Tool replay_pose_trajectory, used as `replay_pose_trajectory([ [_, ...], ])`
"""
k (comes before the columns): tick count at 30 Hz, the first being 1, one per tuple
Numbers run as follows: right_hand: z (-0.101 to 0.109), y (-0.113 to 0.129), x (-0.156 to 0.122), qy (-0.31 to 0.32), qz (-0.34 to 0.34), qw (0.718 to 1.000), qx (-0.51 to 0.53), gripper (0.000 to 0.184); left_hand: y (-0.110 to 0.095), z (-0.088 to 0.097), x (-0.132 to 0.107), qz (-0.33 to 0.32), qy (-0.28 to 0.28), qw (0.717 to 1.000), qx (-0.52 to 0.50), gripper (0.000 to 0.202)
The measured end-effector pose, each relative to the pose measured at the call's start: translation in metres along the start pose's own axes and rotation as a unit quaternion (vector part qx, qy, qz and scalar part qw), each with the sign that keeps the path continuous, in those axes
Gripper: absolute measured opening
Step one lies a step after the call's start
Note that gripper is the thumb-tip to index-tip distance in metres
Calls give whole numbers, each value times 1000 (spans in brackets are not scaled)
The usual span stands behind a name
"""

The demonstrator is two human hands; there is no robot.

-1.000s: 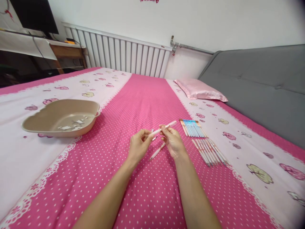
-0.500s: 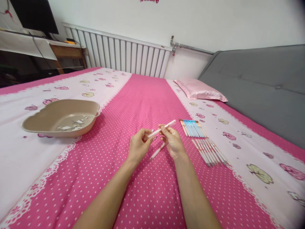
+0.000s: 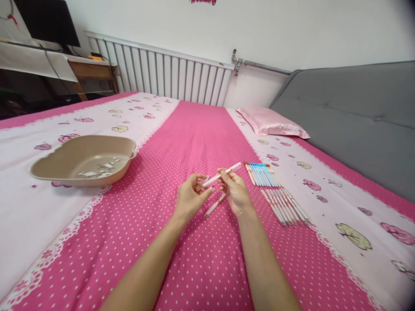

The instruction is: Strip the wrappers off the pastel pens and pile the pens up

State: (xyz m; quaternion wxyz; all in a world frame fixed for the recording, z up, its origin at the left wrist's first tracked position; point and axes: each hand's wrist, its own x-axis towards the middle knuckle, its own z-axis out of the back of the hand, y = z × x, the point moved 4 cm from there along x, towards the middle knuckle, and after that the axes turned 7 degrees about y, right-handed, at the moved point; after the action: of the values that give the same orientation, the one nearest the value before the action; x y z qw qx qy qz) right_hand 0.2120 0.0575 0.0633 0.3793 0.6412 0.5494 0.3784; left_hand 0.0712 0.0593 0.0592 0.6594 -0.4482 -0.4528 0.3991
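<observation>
A pale pink-and-white pen (image 3: 212, 179) slants upward to the right between my hands. My right hand (image 3: 236, 192) pinches it near the middle between thumb and fingers. Around its lower end is my left hand (image 3: 189, 196), fingers curled and thumb a little apart. A small white bit (image 3: 207, 177) shows at the left fingertips; what it is, I cannot make out. Beneath my hands another pen (image 3: 214, 206) lies on the pink dotted bedspread (image 3: 201, 255). To the right are a row of blue-topped pens (image 3: 263, 175) and a row of pinkish-white pens (image 3: 285, 207).
A beige basin (image 3: 78, 179) with several white scraps (image 3: 100, 170) inside stands at the left on the bed. A pink pillow (image 3: 272, 122) lies by the grey headboard (image 3: 353, 112). Behind the bed are a radiator (image 3: 162, 71) and a desk with a monitor (image 3: 48, 23).
The pen has shifted slightly up and right in my right hand. My left thumb has moved a little away from the pen. The basin and the pen rows stay put.
</observation>
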Motion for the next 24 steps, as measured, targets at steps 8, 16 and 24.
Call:
replay_pose_trajectory([
  [8,0,1,1,-8,10,1000,16,28,2,0,2,54,30,998,-18,43],
  [16,15,12,0,-61,37,993,91,23,6,6,2,126,22,986,-110,50],
  [24,2,8,-3,19,-30,994,104,16,11,3,3,124,40,990,-55,52],
])
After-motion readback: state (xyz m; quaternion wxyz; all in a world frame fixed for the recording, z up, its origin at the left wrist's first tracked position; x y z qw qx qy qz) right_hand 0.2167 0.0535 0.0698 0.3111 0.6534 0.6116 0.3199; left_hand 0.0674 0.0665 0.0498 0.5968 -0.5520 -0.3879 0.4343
